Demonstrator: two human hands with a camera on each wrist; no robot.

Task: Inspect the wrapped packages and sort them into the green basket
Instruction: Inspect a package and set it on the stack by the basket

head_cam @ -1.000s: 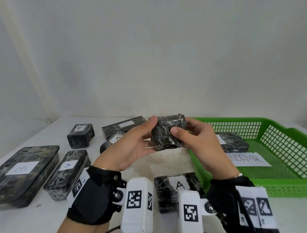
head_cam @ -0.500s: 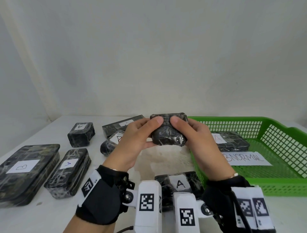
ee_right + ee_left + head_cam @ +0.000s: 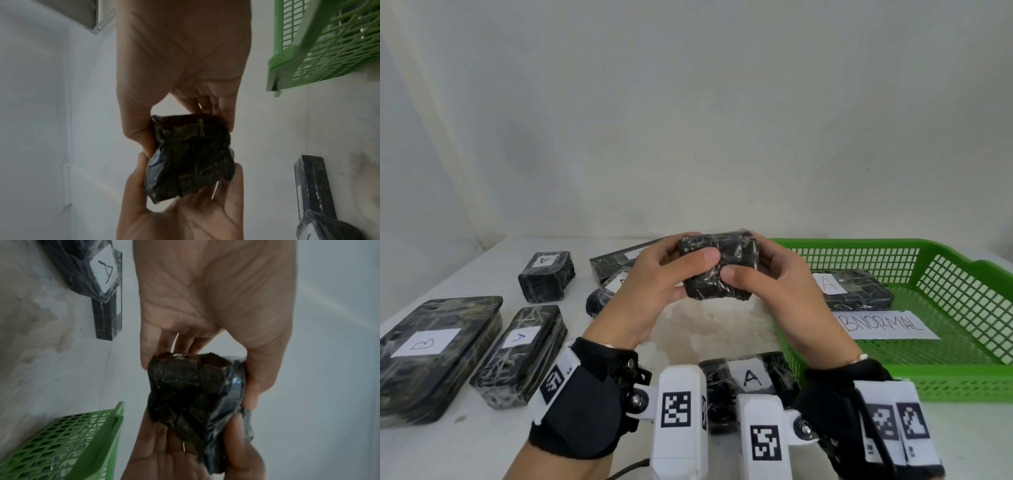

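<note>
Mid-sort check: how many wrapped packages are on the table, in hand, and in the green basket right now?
Packages on the table: 6
Held package, in left hand and right hand: 1
Basket package, in the green basket: 1
Total: 8

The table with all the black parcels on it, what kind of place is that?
Probably a sorting or checking station. Dark wrapped packages with paper letter labels lie on a white table, a green basket holds a sign reading "BNORMAL", and both hands hold one small package up.
</note>
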